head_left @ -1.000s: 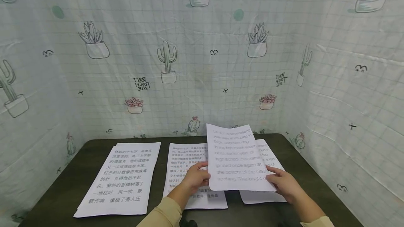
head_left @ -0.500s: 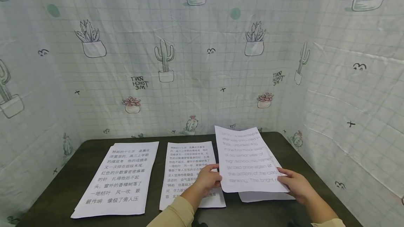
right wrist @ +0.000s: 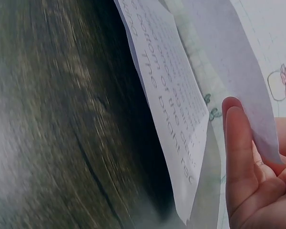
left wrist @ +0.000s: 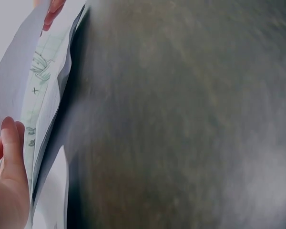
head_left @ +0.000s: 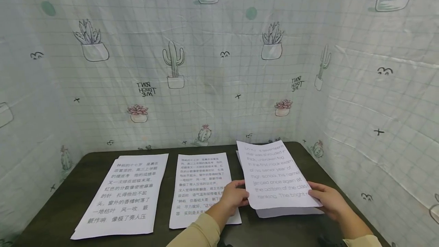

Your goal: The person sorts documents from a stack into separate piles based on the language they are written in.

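A white sheet with English text hovers just above a stack of similar sheets at the right of the dark table. My left hand pinches its lower left edge. My right hand pinches its lower right edge. In the left wrist view a thumb lies against the sheet's edge. The right wrist view shows a finger beside the printed sheet, close over the table.
A sheet with Chinese text lies in the middle of the table, partly under my left forearm. A small stack of Chinese sheets lies at the left. Cactus-print cloth walls close in the back and both sides.
Both hands have carried the English sheet to the right and lower, so it now covers the right-hand stack. My left hand has moved off the middle sheet.
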The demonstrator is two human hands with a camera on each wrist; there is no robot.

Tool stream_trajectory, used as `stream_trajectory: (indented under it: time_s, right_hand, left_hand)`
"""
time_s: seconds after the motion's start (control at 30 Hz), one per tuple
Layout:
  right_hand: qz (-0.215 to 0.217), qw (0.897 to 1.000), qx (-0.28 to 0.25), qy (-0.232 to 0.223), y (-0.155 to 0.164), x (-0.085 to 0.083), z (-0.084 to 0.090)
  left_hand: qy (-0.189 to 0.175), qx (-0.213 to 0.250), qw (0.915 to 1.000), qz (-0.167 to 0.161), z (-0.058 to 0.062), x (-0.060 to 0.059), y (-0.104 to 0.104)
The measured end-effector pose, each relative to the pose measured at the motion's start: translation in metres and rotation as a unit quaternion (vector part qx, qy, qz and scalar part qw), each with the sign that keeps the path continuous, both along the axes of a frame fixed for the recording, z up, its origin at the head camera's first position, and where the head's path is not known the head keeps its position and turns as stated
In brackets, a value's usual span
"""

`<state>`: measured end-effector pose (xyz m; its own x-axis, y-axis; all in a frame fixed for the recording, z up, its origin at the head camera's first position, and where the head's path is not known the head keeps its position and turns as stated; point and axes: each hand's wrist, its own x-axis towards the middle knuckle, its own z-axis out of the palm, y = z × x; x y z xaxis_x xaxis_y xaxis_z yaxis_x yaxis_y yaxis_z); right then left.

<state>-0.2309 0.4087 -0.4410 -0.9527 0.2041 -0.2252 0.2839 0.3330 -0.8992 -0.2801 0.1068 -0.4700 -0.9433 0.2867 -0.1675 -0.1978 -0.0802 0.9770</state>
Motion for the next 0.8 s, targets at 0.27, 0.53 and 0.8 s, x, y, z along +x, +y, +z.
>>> stream_trajectory:
  time_s: [0.27,0.53,0.8]
  right_hand:
    - [-0.011,1.0,0.005,-0.006,0.005,-0.002,0.0]
    - [-0.013,1.0,0.011,-0.008,0.005,0.001,-0.006]
    - [-0.018,1.0,0.01,-0.002,0.006,0.002,-0.011]
  left_hand:
    - [-0.006,0.011,0.9999,0.006,0.001,0.005,0.006]
    - [-0.011,-0.001,0.9999,0.005,-0.003,0.006,0.008]
    - [-0.012,-0.009,0.9999,-0.001,-0.003,0.008,0.008]
